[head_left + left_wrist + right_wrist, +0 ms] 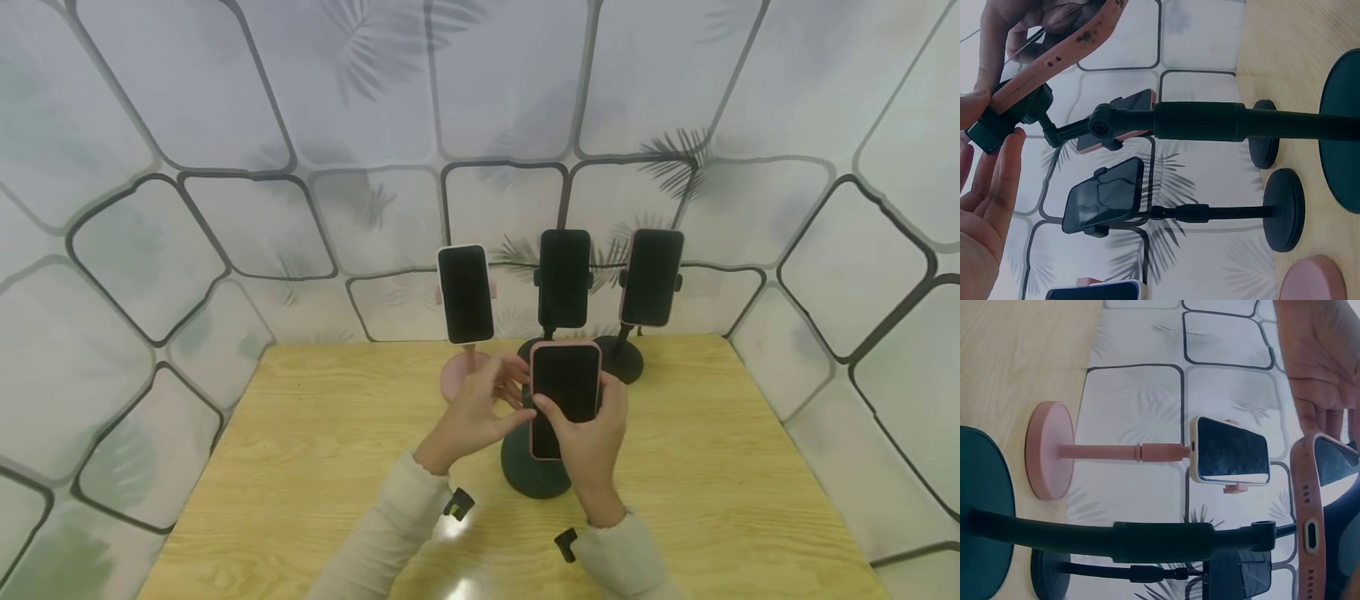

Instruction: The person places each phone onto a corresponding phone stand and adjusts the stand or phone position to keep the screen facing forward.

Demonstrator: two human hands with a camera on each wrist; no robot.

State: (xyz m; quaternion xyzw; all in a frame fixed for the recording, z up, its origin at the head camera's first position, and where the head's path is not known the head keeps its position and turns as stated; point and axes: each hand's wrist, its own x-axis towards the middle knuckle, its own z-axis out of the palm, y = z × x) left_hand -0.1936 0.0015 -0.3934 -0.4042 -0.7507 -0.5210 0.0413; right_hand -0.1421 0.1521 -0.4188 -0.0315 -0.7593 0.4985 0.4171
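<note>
A phone in a pink case [566, 375] is tilted screen-up above the round base [528, 475] of a dark green phone stand. My right hand [597, 437] grips this phone at its right side, thumb lying over the screen. At its left edge, my left hand [476, 408] pinches the end of the stand's clamp [991, 128] between thumb and fingertips. The left wrist view has the clamp against the back of the phone. Below it runs the stand's jointed, ribbed pole [1197, 120]. In the right wrist view, the case's bottom edge with its charging port [1311, 536] faces the camera.
Behind my hands stand three more phones in holders: a white-edged phone [465, 293] on a pink stand [453, 379], a black phone [564, 279], and a pink-edged phone [652, 277] on a black stand [626, 362]. A patterned curtain [375, 208] surrounds the wooden table [337, 467].
</note>
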